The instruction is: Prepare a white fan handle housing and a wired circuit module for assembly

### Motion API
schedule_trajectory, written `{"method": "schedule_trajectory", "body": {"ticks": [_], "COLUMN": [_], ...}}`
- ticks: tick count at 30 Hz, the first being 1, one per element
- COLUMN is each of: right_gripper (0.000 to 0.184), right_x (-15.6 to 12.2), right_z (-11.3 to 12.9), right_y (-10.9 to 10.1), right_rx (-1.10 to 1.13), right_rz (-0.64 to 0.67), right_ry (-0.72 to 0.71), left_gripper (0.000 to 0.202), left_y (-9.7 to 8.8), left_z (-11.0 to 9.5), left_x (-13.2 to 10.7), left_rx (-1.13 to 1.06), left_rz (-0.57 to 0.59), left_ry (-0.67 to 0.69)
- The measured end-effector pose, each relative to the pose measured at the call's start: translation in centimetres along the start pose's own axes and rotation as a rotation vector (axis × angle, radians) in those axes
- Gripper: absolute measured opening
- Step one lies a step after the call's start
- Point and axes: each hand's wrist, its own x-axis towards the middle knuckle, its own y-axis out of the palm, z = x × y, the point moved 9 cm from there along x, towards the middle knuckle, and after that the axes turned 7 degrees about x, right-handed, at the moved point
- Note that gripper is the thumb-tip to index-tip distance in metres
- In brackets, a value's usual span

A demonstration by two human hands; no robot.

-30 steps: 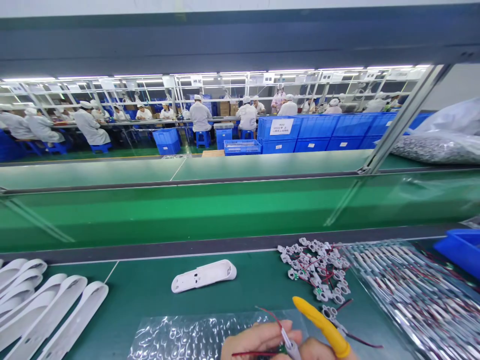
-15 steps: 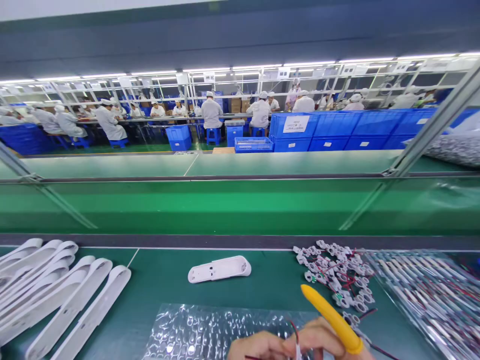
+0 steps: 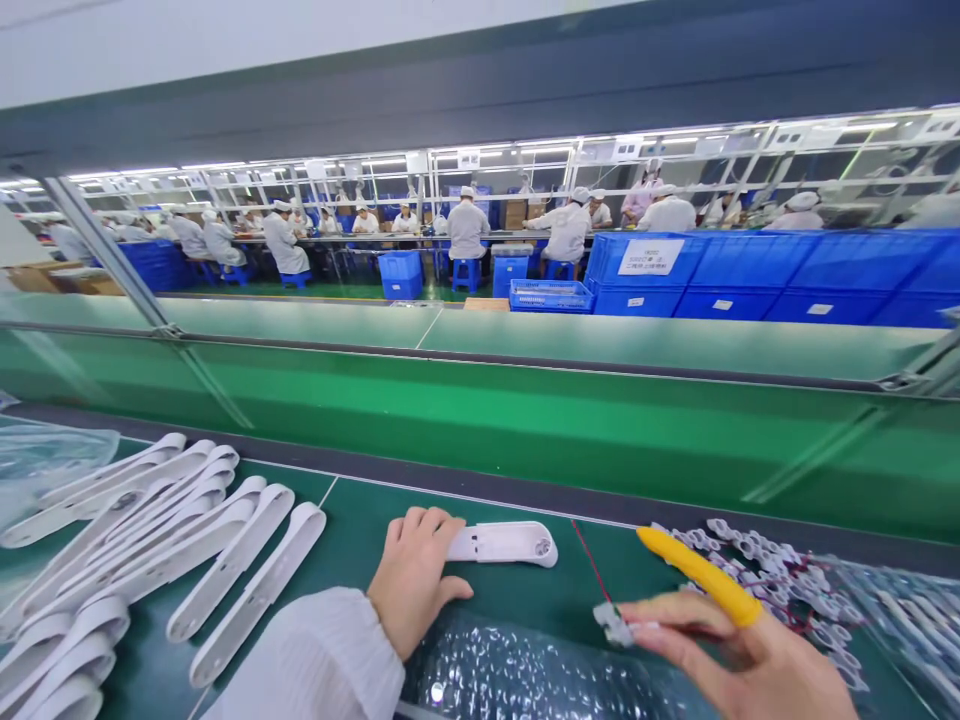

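My left hand lies over the left end of a white elongated plastic shell, its thumb held apart from the fingers. The hand hides that end, and I see no closed grip around it. My right hand, with a yellow finger cot on one finger, pinches a small white connector-like part between thumb and fingers. From this part a thin red wire sticks up and away. Below both hands spreads a sheet of bubble wrap on the green tabletop.
Many similar white shells lie in a row at the left, beside clear plastic bags. White ring-shaped parts with wires are heaped at the right, near bagged strips. Blue crates and seated workers are beyond the green partition.
The view has swung right-to-left, showing more of the left side. My hands have parted: the left has reached over the shell, while the right keeps the small wired part.
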Motion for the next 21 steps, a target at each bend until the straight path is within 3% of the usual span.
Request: {"method": "schedule_trajectory", "body": {"ticks": [3, 5, 8, 12, 21], "right_gripper": [0.017, 0.015, 0.015, 0.021, 0.027], "right_x": [1.9, 2.7, 3.4, 2.9, 2.1], "right_z": [1.4, 2.9, 5.3, 6.6, 2.4], "right_y": [0.0, 0.9, 3.3, 5.2, 6.9], "right_rx": [-0.1, -0.167, -0.236, -0.304, -0.431], "right_rz": [-0.117, -0.114, 0.029, 0.154, 0.139], "right_ry": [-0.164, -0.293, -0.49, -0.657, -0.578], "left_gripper": [0.025, 0.028, 0.032, 0.035, 0.036], "left_y": [0.5, 0.7, 0.7, 0.7, 0.9], "left_z": [1.4, 1.4, 0.7, 0.2, -0.5], "left_x": [0.0, -0.5, -1.2, -1.5, -2.2], "left_rx": [-0.045, -0.157, -0.296, -0.292, -0.221], "left_rz": [0.023, 0.006, 0.009, 0.045, 0.084], "left_ry": [-0.013, -0.022, -0.001, 0.008, 0.008]}}
